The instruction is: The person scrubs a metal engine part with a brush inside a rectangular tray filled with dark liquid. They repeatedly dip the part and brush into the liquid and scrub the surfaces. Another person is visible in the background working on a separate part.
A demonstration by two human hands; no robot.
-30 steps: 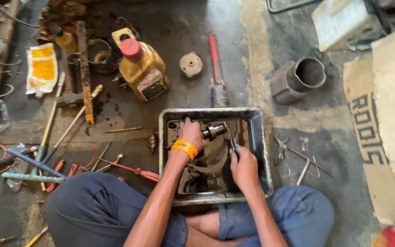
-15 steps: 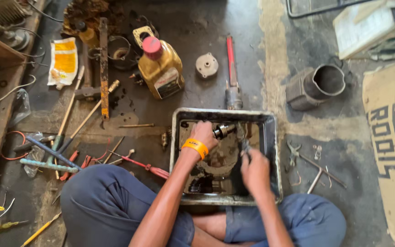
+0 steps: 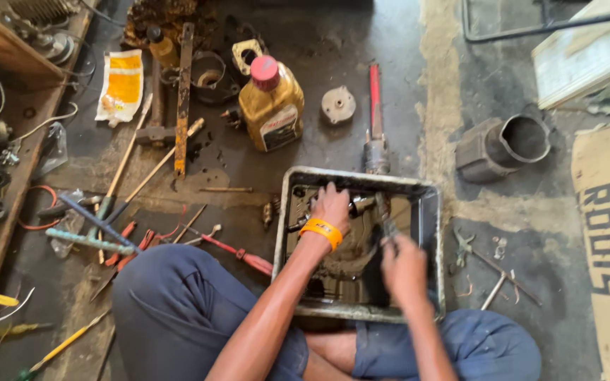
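In the lower centre of the frame, both hands are inside a grey metal tray (image 3: 428,212) on the floor. The left hand (image 3: 331,206), with an orange wristband (image 3: 321,231), is closed on a small metal part (image 3: 363,205). The right hand (image 3: 404,267) grips a thin dark tool (image 3: 387,227). A yellow oil bottle (image 3: 271,106) stands above the tray.

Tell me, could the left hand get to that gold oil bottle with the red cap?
Probably yes: the left hand is inside the metal tray, the oil bottle stands just beyond its far rim, and nothing lies between them.
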